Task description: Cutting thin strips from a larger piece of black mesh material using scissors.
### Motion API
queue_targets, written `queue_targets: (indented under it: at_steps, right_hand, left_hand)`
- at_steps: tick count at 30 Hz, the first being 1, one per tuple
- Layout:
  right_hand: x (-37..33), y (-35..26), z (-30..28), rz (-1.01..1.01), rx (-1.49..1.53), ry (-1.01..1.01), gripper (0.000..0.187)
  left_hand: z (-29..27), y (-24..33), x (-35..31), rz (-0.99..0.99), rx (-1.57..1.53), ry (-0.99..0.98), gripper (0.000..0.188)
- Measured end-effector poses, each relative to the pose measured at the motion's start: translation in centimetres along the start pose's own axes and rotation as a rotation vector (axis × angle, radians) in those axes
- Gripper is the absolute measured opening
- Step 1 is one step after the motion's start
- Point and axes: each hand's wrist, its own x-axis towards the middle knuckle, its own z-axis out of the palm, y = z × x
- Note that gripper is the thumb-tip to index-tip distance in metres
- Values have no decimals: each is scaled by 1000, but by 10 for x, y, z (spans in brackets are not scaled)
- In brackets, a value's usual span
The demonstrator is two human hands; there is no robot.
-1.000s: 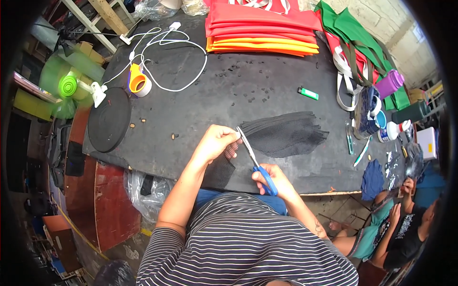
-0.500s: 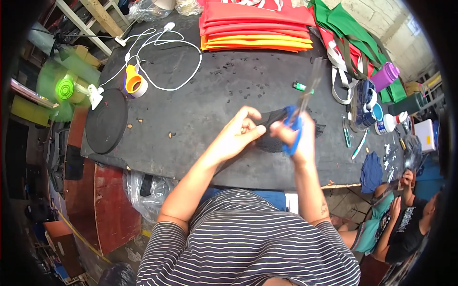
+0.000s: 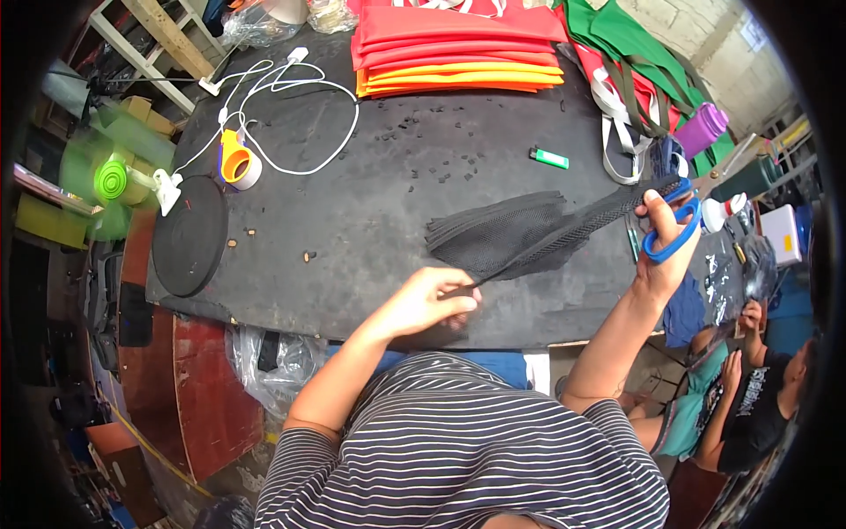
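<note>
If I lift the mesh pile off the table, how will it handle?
Likely floppy: the matching held strip bunches into a narrow band. The mesh pile is probably light for its size, being open-weave. Its layers may slip apart; their edges look staggered at the left.

Here's the worktop (image 3: 304,207), broad and dark, scuffed across its surface, and it's busy out there! At the far edge sits a stack of red and orange fabric (image 3: 458,53), folded flat, with green fabric (image 3: 639,53) sprawling off to its right. Over on the left, a white plug and cable (image 3: 298,55) loops wide, a yellow-and-purple tape dispenser (image 3: 234,160) just beside it, and a round black disc (image 3: 189,236) lies nearer the edge. Centre stage, black mesh (image 3: 493,227) fans out in layers! Beyond it, tiny black scraps (image 3: 442,168) scatter, a green lighter (image 3: 551,159) lies to their right, and small tan bits (image 3: 308,257) dot the left.
</note>
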Motion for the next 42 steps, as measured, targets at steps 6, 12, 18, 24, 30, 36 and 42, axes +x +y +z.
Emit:
queue_targets:
  at_steps: [6, 12, 18, 24, 30, 36, 42]
  right_hand:
    - [20, 76, -10, 180, -350, -88, 29]
    - [-57, 80, 10, 566, 48, -680, 27]
    - [-110, 90, 11, 917, -65, -1119, 24]
    - [-106, 96, 16, 1040, -62, -1192, 30]
    - [-103, 106, 31, 1015, -43, -1190, 29]
    - [-102, 109, 35, 1079, -32, -1152, 29]
    - [-99, 102, 34, 1002, -178, -1163, 25]
  left_hand:
    - [-46, -2, 6, 97, -40, 285, 12]
    - [-66, -17, 17, 61, 43, 506, 15]
    - [-67, -21, 27, 74, 14, 498, 16]
    - [-66, -18, 22, 92, -38, 502, 15]
    - [-63, -7, 13, 67, -31, 456, 16]
    - [-65, -4, 10, 60, -52, 452, 17]
    - [-61, -1, 7, 40, -48, 452, 17]
